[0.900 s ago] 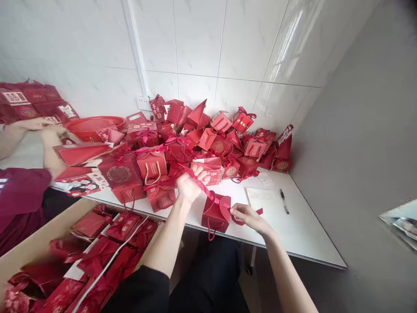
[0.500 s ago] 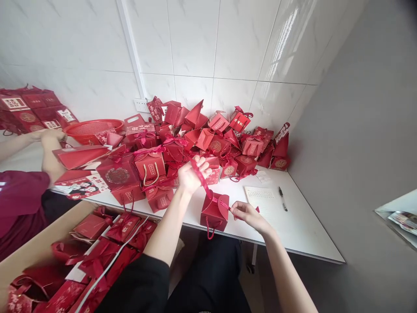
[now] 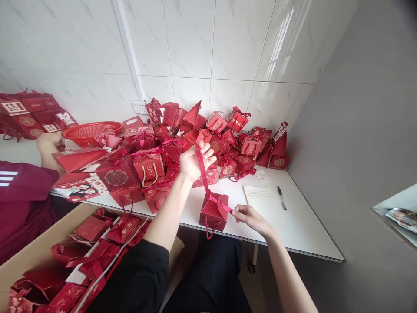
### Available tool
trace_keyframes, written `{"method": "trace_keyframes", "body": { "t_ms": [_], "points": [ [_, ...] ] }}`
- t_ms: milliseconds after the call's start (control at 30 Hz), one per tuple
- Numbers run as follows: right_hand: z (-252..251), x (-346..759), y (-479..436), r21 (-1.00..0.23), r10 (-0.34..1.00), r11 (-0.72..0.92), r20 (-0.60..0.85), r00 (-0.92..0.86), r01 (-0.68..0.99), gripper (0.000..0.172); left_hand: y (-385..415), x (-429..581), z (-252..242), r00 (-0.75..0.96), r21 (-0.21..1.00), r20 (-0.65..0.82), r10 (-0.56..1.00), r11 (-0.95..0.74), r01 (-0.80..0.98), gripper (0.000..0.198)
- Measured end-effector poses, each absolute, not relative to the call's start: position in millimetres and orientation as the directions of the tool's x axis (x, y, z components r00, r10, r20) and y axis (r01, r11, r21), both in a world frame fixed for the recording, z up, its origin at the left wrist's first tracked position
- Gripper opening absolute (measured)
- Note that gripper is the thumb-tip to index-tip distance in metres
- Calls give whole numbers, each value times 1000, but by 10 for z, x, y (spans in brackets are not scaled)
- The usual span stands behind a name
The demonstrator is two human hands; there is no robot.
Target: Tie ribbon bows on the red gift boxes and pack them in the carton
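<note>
A small red gift box (image 3: 213,214) stands near the front edge of the white table (image 3: 302,230). A red ribbon (image 3: 202,173) runs from the top of the box up and to the left. My left hand (image 3: 194,162) is raised above the box and closed on the upper end of that ribbon, pulling it taut. My right hand (image 3: 248,217) sits just right of the box and pinches the ribbon's other end at the box top. A red cord handle hangs from the box over the table edge.
A big heap of red gift boxes (image 3: 182,139) fills the table behind. A notepad (image 3: 263,201) and pen (image 3: 282,198) lie to the right. A cardboard carton of red boxes (image 3: 87,252) stands lower left. Another person's arm (image 3: 48,145) and a red basket (image 3: 89,130) are at the far left.
My left hand has risen and drawn the ribbon higher and tighter. My right hand stays at the box top. The other person's hands have pulled back to the left.
</note>
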State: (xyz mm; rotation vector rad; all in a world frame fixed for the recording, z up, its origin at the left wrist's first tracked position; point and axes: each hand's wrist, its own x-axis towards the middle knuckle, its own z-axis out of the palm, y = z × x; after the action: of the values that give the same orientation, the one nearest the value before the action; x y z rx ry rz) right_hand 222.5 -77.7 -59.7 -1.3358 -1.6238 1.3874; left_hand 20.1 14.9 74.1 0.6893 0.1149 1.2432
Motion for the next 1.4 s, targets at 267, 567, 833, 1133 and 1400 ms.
{"method": "trace_keyframes", "body": {
  "t_ms": [267,567,833,1133,1400],
  "points": [
    [-606,2302,-851,-954,947,-52,-141,-288,295,41,169,196,863,330,546,266,906,141,-826,18],
    [-666,2375,-949,-945,954,-69,-156,-255,321,43,183,246,1060,354,540,329,875,133,-831,16],
    [-588,2410,-1080,-949,973,-58,-124,-195,311,43,176,346,1212,298,616,285,911,63,-785,14],
    [-381,2441,-1112,-982,999,-51,-50,9,181,39,171,224,994,337,637,275,900,91,-765,15],
    [-137,2327,-1016,-911,974,209,162,159,-355,28,172,-24,581,320,580,262,910,117,-806,11]
  ]
}}
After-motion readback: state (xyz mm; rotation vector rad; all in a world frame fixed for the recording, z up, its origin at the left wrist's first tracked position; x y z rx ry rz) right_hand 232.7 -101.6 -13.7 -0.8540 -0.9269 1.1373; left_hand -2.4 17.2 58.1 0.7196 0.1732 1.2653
